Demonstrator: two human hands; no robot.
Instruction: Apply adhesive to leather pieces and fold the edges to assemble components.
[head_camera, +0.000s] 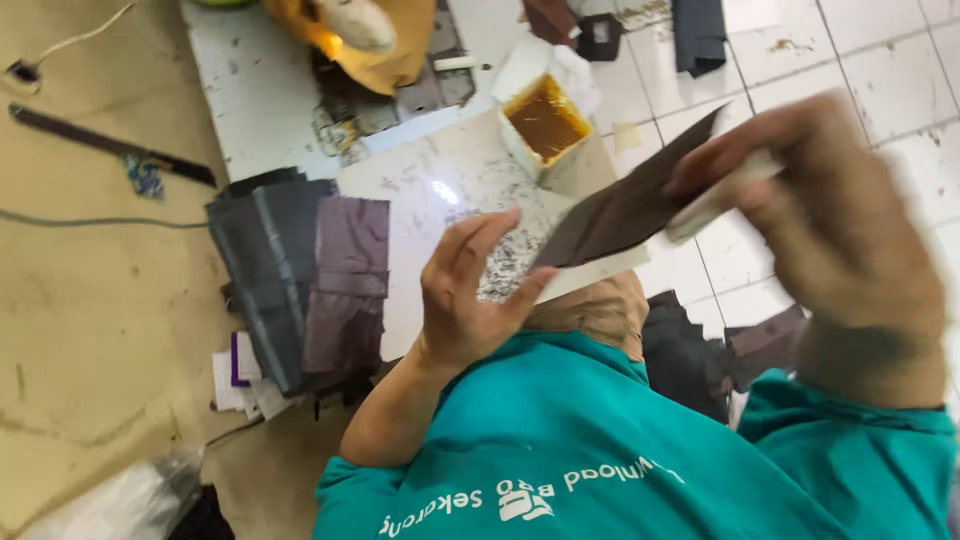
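Both hands' grip closed on a dark leather piece (625, 205) above white marble slab (440, 180), tan floor (90, 300) alongside.

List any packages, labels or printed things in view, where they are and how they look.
Open white carton: top centre on the white slab, square, amber-brown contents.
Clear plastic bag: bottom left on the floor, crumpled.
White print: on the teal shirt, bottom centre.

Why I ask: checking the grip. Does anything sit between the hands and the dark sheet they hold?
Nothing visible does. The left hand pinches the dark sheet at its lower end, and the blurred right hand grips its upper end directly.
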